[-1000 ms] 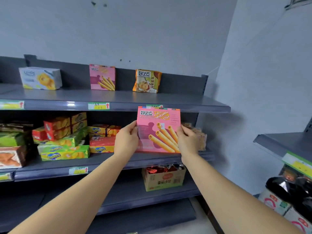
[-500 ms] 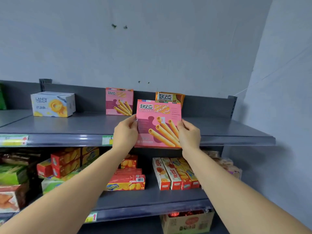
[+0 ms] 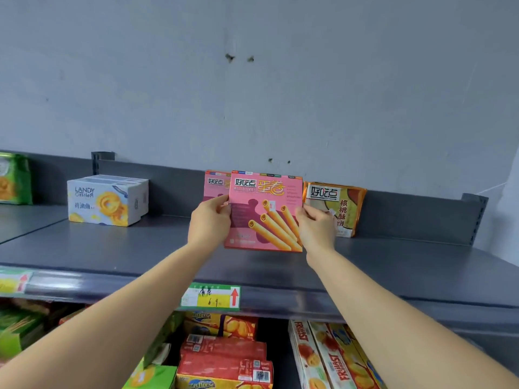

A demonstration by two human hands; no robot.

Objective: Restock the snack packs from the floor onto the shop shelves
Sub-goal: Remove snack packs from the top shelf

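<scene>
Upright, flat pink carton (image 3: 265,213), left hand (image 3: 210,223), right hand (image 3: 316,230) gripping its edges

Second pink box (image 3: 214,186) mostly hidden behind the held pink box (image 3: 264,214). Fingers of the left hand (image 3: 209,223) out of sight behind it. Orange pack (image 3: 348,203) partly covered by the right hand (image 3: 316,228). Green pack (image 3: 14,178) cut by the left edge; white-and-yellow boxes (image 3: 334,360) cut by the bottom edge. Small print on the held pink box too fine to read.
</scene>
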